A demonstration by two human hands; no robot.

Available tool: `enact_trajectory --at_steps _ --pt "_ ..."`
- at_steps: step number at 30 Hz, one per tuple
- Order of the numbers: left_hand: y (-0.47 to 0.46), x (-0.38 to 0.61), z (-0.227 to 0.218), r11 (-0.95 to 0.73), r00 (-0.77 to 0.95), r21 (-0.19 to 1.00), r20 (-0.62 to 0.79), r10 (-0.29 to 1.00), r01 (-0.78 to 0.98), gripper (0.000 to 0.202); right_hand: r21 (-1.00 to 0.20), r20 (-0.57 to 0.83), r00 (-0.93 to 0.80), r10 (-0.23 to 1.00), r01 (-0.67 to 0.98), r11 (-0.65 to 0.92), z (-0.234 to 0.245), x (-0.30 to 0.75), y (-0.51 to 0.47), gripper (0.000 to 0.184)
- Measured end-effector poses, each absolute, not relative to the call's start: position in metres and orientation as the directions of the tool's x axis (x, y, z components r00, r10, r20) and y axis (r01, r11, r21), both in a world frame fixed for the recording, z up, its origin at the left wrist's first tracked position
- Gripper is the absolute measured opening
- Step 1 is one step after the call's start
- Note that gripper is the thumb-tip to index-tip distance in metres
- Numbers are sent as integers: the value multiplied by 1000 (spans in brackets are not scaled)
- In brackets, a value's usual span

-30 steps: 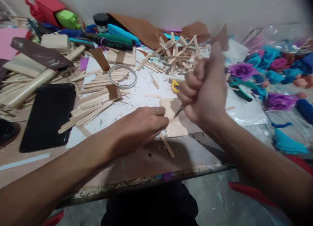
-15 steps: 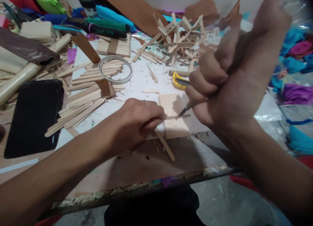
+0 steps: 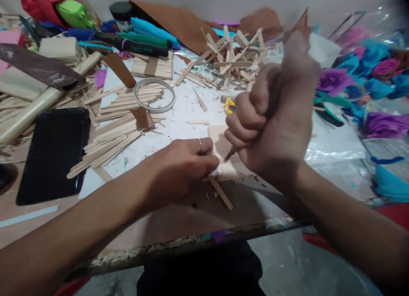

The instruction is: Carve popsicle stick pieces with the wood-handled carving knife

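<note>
My left hand (image 3: 188, 166), a ring on one finger, is closed in a pinch at the left edge of a pale wooden block (image 3: 220, 136). Its fingertips press a thin popsicle stick against the block, mostly hidden now. My right hand (image 3: 270, 104) makes a fist with the thumb up, wrapped round a slim craft knife (image 3: 230, 153). Only the knife's dark pointed end shows, angled down onto the block close to my left fingertips; the handle is hidden. A loose popsicle stick (image 3: 221, 193) lies below the block. Behind my right fingers, a yellow cutter (image 3: 229, 105) is partly covered.
Popsicle sticks (image 3: 108, 144) lie in rows at left, near a roll of tape (image 3: 137, 95) and a black phone (image 3: 53, 155). A heap of sticks (image 3: 230, 59) stands at the back. Paper flowers (image 3: 386, 125) and pliers (image 3: 332, 112) are at right. The table edge (image 3: 179, 247) is close.
My right hand has moved left and slightly down, bringing the knife tip nearer my left fingertips. My left hand has shifted slightly. The view has moved a little, revealing the pliers and more flowers.
</note>
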State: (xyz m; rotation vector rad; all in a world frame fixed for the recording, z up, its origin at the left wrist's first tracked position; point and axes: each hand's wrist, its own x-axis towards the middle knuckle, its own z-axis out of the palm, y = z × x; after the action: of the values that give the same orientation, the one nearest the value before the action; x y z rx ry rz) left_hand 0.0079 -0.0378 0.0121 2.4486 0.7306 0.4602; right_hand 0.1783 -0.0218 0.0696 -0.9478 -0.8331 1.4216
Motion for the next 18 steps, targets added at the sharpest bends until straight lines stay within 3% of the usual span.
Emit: enact_trajectory --at_steps 5,11,18 --pt "-42 10 12 -687 765 585 167 622 431 19 -898 31 -8 999 -440 25 62 174 -24 70" --pt "-45 14 12 -558 681 690 128 721 461 25 -907 65 -57 996 -420 35 54 175 -24 74" --pt "-39 11 14 -676 777 620 163 608 398 29 -896 169 87 982 -402 190 48 164 -26 69"
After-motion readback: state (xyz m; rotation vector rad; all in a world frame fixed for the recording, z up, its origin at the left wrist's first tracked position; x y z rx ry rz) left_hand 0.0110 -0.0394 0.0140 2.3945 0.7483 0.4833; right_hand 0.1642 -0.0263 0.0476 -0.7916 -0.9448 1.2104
